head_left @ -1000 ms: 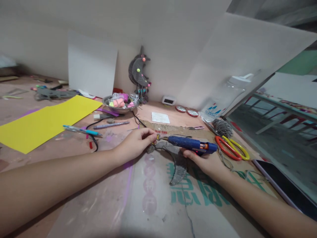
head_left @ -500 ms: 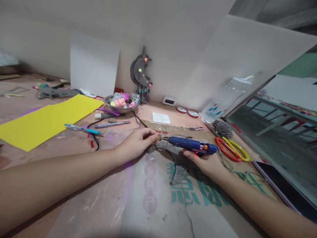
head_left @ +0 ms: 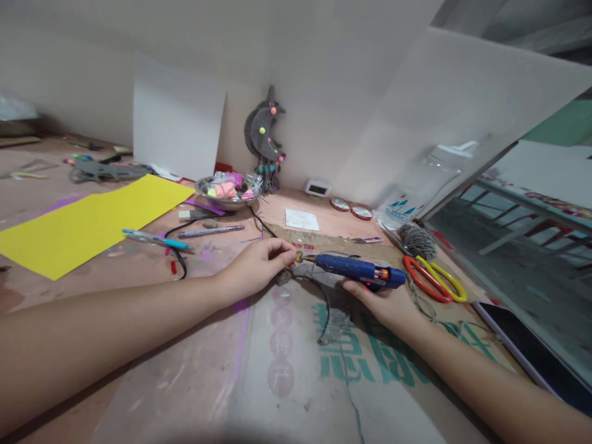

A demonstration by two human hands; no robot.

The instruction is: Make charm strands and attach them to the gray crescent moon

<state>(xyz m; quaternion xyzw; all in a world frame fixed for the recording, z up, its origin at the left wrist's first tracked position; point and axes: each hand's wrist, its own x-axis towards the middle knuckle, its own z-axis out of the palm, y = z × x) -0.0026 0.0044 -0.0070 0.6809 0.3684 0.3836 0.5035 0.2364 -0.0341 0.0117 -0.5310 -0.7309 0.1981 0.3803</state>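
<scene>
My right hand (head_left: 386,303) is closed round a blue glue gun (head_left: 358,270), held level with its nozzle pointing left. My left hand (head_left: 259,266) pinches a small yellowish bead (head_left: 298,256) right at the nozzle tip. Under both hands a grey glittery crescent cutout (head_left: 333,314) lies flat on a sheet of printed cardboard (head_left: 333,370). A finished grey crescent ornament (head_left: 264,132) with coloured dots leans on the back wall.
Red-and-yellow scissors (head_left: 435,277) and a bundle of grey cord (head_left: 417,239) lie right of the gun. A metal bowl (head_left: 226,191) of coloured bits, pens (head_left: 155,239), a yellow sheet (head_left: 87,222) and a black cable (head_left: 178,262) lie left. A dark tablet (head_left: 531,351) sits at the right edge.
Nothing has visibly moved on the table; both hands keep their hold, and only the view has shifted slightly.
</scene>
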